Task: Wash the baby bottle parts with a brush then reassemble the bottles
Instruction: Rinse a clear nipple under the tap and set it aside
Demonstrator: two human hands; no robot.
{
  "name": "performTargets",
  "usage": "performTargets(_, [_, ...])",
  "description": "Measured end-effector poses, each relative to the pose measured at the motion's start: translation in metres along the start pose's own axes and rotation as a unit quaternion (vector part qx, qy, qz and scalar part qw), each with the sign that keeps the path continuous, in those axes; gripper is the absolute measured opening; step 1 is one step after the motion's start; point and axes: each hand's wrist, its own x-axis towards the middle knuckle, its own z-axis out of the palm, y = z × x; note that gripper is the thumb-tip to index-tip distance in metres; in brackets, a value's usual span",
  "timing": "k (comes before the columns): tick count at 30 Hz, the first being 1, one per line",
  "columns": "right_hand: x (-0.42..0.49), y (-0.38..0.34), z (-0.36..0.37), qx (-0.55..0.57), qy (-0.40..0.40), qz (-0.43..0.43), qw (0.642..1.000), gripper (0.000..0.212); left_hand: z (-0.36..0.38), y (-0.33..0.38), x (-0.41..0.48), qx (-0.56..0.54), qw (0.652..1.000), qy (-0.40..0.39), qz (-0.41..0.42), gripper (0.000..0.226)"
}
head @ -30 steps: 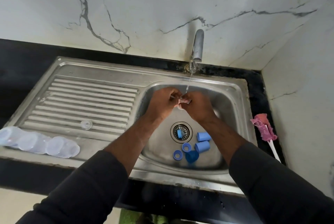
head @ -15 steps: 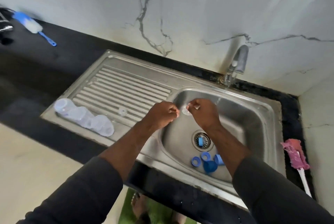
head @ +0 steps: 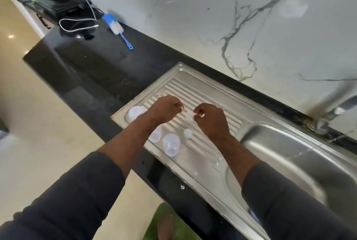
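The black counter (head: 87,69) carries a steel sink whose ribbed drainboard (head: 208,94) slants across the middle. At the drainboard's 8 o'clock edge three clear bottles (head: 171,145) lie in a row, with a small clear piece (head: 187,133) just beside them at 3 o'clock. Far at 11 o'clock, a blue brush (head: 116,28) and a white cable (head: 77,25) lie on the counter.

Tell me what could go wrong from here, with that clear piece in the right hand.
The right hand only pinches the small clear piece at its fingertips; it might slip and bounce toward the basin. The left forearm crosses above the clear bottles lying on their sides near the front edge of the drainboard; a nudge could roll one onto the floor.
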Motion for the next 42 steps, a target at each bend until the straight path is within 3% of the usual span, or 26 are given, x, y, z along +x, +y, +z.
performTargets(7, [0.033,-0.028,0.057,-0.103,-0.089,-0.021,0.99,0.023,-0.028,-0.043,0.016,-0.014,0.999,0.015,-0.05,0.036])
performTargets(13, [0.042,-0.031,0.078,-0.157,-0.137,-0.018,0.978,0.025,-0.028,-0.057,0.026,-0.038,0.998,0.006,-0.057,0.036])
performTargets(20, [0.045,-0.029,0.092,-0.184,-0.151,-0.022,0.971,0.03,-0.02,-0.067,0.03,-0.021,0.997,0.022,-0.077,0.033])
performTargets(27, [0.035,-0.01,0.063,-0.133,-0.117,-0.016,0.984,0.028,-0.011,-0.038,0.032,-0.012,0.999,0.022,-0.029,0.025])
performTargets(31, [0.021,0.017,0.026,-0.059,-0.039,0.023,0.997,0.016,0.013,-0.003,0.036,-0.006,1.0,-0.008,0.004,0.021])
performTargets(35, [-0.007,0.06,-0.018,-0.067,-0.014,0.064,0.996,0.014,0.051,0.041,0.036,-0.006,0.998,-0.053,0.032,0.019])
performTargets(42, [-0.109,0.186,-0.101,-0.071,0.022,0.265,0.961,0.008,0.158,0.131,0.005,-0.024,0.981,-0.17,0.086,0.018])
